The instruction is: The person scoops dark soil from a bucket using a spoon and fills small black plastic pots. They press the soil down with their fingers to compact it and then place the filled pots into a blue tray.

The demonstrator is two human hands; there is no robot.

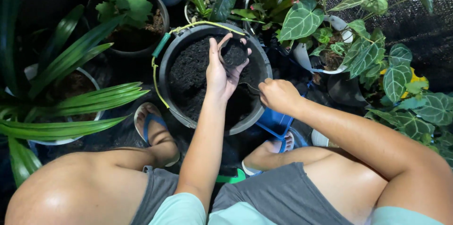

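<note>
My left hand (221, 71) is raised over a large grey bucket (166, 71) full of dark soil (188, 71). Its fingers curl around a small black pot (234, 54) packed with soil. My right hand (279, 95) is closed on a thin metal handle (252, 87), probably a spoon or small trowel, whose end dips toward the soil at the bucket's right side. Only part of the tool shows. I squat with both knees spread around the bucket.
Potted plants ring the bucket: long-leaved ones (71, 107) at left, a lobed-leaf pot (127, 12) at back left, heart-shaped veined leaves (377, 60) at right. A blue container (273, 122) sits by my right foot. My sandalled left foot (153, 128) rests beside the bucket.
</note>
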